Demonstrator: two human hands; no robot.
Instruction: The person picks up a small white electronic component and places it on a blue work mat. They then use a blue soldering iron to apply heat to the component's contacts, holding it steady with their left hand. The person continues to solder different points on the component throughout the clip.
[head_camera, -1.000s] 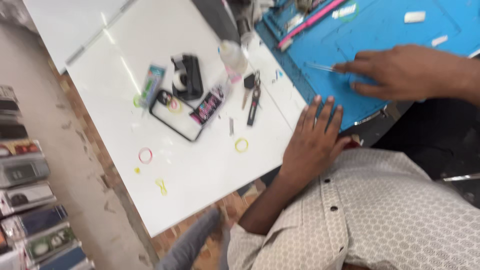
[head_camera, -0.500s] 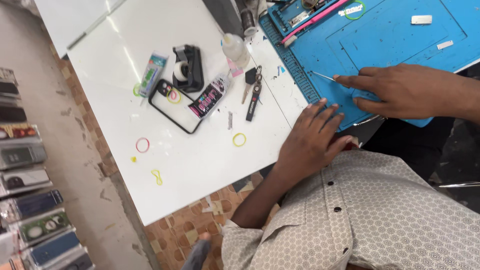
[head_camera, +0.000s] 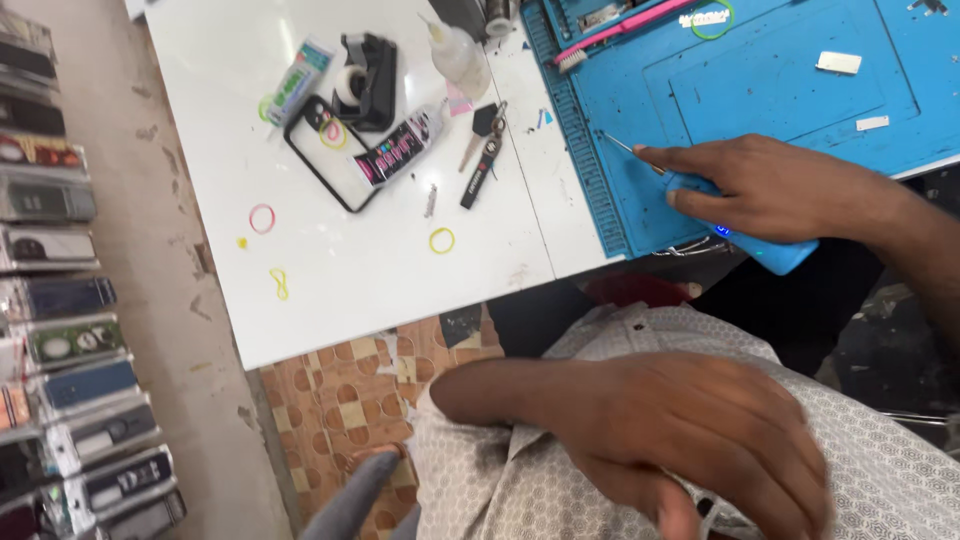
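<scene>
My right hand (head_camera: 770, 190) grips a blue electric screwdriver (head_camera: 775, 255), whose thin metal bit (head_camera: 618, 143) points left over the blue work mat (head_camera: 780, 90). My left hand (head_camera: 700, 440) is down off the table, lying against my patterned grey shirt (head_camera: 880, 480). It is blurred, with loosely bent fingers and nothing seen in it. On the white table (head_camera: 350, 290), left of the mat, lie a black phone case (head_camera: 305, 150), a glue tube (head_camera: 400, 150) and a key with a black fob (head_camera: 483, 150).
A black tape dispenser (head_camera: 368, 70) and a clear squeeze bottle (head_camera: 455, 50) stand at the table's far side. Loose rubber bands (head_camera: 442, 240) dot the table. A pink brush (head_camera: 620, 25) and small white parts (head_camera: 838, 62) lie on the mat. Packaged phone cases (head_camera: 55, 250) line the left.
My left hand has come off the table edge and dropped to my shirt. My right hand stays on the mat with the screwdriver. The view has moved closer.
</scene>
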